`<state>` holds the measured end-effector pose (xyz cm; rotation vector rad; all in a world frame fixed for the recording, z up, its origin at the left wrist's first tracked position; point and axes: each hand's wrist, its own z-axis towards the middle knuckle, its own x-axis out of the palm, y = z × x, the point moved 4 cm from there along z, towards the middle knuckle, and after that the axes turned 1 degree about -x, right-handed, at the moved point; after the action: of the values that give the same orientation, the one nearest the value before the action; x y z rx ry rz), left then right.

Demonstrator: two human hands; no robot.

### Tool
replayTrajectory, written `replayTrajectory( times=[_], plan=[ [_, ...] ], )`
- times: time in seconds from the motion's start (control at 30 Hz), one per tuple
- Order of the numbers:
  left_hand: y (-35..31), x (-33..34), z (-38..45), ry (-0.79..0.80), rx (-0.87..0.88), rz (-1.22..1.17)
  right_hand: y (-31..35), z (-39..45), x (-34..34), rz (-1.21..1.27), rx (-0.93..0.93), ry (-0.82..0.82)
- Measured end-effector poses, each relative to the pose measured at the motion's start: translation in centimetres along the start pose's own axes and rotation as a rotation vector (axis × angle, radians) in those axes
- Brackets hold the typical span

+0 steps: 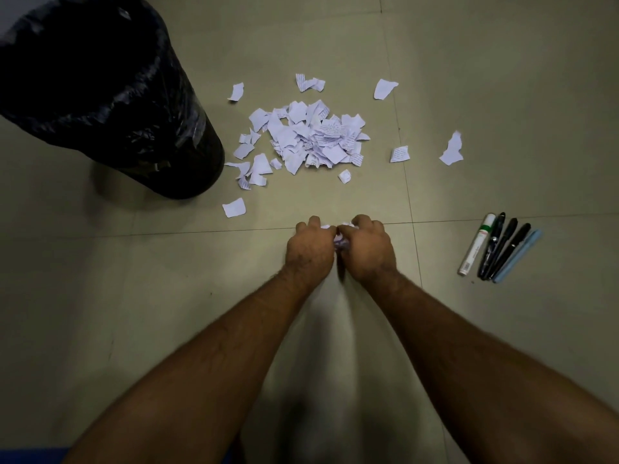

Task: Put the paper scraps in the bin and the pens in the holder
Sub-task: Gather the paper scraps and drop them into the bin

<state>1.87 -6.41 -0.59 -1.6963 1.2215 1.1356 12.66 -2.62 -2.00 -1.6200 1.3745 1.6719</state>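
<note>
Crumpling a small wad of paper (339, 242) between them, the left hand (311, 251) and the right hand (366, 251) meet knuckle to knuckle low over the tiled floor (502, 95), fingers of both curled tight round it so only slivers of white show. The main pile of paper scraps (303, 142) lies beyond the hands, with stray pieces scattered around it, one (233, 207) near the foot of the bin (110, 95). Torn sheet like this looks weightless, limp and quick to flutter loose, so it probably handles best scooped from the edges inward and squeezed into a ball. The bin, lined with a black bag, stands just left of the pile with its mouth open, nothing between. The pens (499, 249) lie side by side well to the right; stiff and smooth, they may roll, so grasping them mid-barrel as a bundle seems wise. No holder is in view.
</note>
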Motion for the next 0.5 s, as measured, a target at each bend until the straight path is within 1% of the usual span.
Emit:
replayTrajectory(
  times=[0.07,0.17,0.27,0.37,0.4,0.43,0.5],
  plan=[
    [-0.2,0.1,0.1,0.014,-0.005,-0.043,0.2,-0.1,0.4,0.044,0.023,-0.031],
    [0.0,0.3,0.1,0.016,-0.004,-0.111,0.2,0.0,0.8,0.124,0.078,-0.018],
    [0.7,0.6,0.7,0.045,-0.052,-0.228,0.3,0.1,0.8,0.221,0.130,-0.007],
    [1.3,-0.5,1.4,0.173,-0.162,-0.391,0.3,0.5,0.8,0.438,0.235,-0.009],
    [1.6,-0.9,1.4,0.191,-0.210,-0.441,0.2,0.5,0.7,0.497,0.291,-0.025],
    [2.2,-1.3,1.5,0.193,-0.281,-0.492,0.0,0.6,0.5,0.549,0.365,-0.054],
    [3.6,-2.2,1.6,0.083,-0.404,-0.590,-0.4,0.8,0.0,0.643,0.525,-0.105]
  ],
)
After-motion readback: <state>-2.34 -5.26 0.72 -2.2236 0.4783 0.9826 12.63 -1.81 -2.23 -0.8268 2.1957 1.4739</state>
